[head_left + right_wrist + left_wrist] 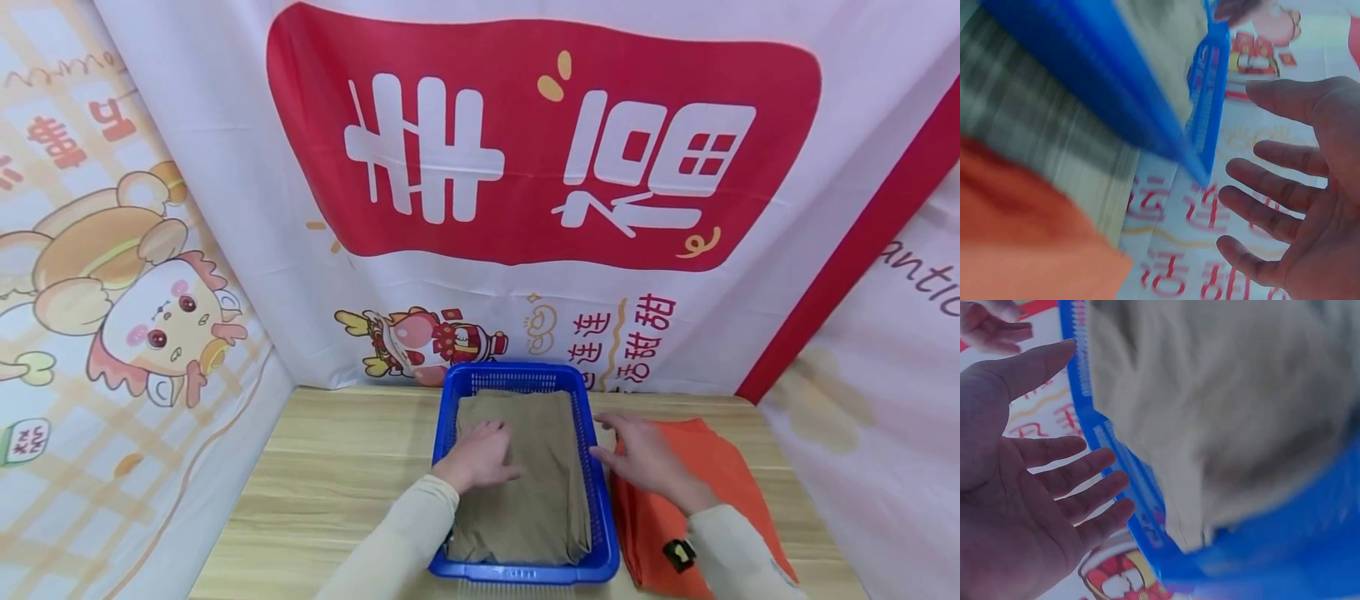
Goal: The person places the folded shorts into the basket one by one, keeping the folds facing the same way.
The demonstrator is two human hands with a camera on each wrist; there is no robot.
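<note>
A blue plastic basket (pixel 604 533) stands on the wooden table, with a folded khaki cloth (pixel 536 500) lying flat inside it. Over the left part of this cloth is my left hand (pixel 482 457), its fingers spread and relaxed, as the left wrist view also shows. My right hand (pixel 648 454) hovers beside the basket's right rim, fingers apart and nothing in them. Beneath the right forearm lies an orange cloth (pixel 720 467), close along the basket's right side. In the right wrist view the palm (pixel 1329 231) is bare.
The pale wooden table (pixel 322 475) extends to the left of the basket. A white hanging sheet with a red printed panel (pixel 525 225) rises right behind the table, and printed sheets (pixel 150 275) close off both sides.
</note>
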